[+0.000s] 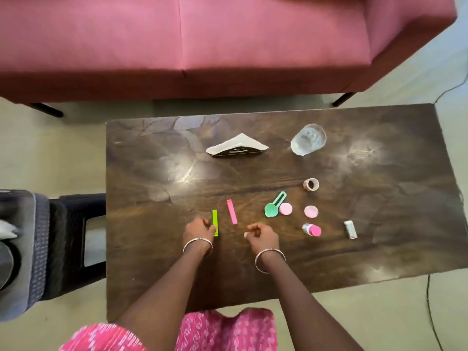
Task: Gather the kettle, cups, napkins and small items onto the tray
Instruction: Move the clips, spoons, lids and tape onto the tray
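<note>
Tray (pixel 15 252) is cut off at frame's left, contents hard to read. My left grip (pixel 198 230) is curled, fingertips touching the green strip (pixel 215 226) on the tabletop (pixel 152 274) (can't tell if actually pinched). Right grip (pixel 260 235) is loosely curled, empty, w/ pink strip (pixel 232 212) just beyond it.

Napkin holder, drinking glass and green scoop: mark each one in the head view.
napkin holder (pixel 236 151), head view, on its black front face.
drinking glass (pixel 307 139), head view, inside its open mouth.
green scoop (pixel 271 209), head view, on its round bowl.
</note>
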